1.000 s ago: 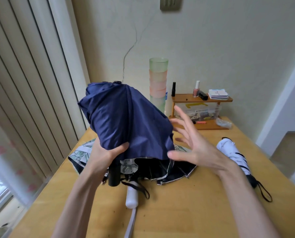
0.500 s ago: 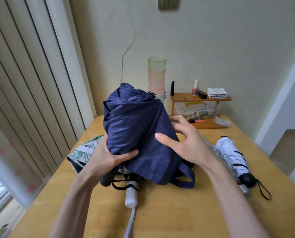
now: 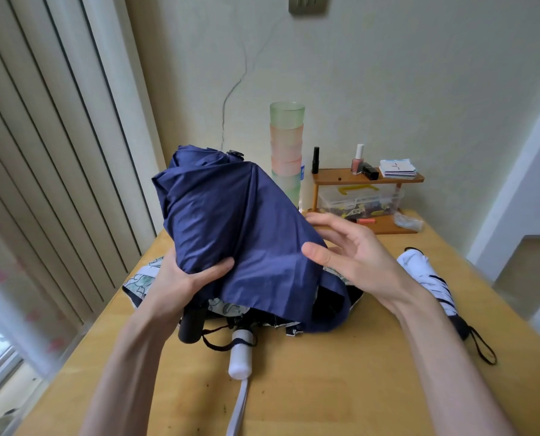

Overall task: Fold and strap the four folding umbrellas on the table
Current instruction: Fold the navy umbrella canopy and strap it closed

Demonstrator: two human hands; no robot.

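While the left hand grips the navy umbrella near its lower end at centre frame, the right hand spreads straight fingers beside its cloth; a white umbrella lies on the table at right.

The left hand grips the navy umbrella above its black handle; the right hand, fingers spread, touches its canopy over the wooden table.
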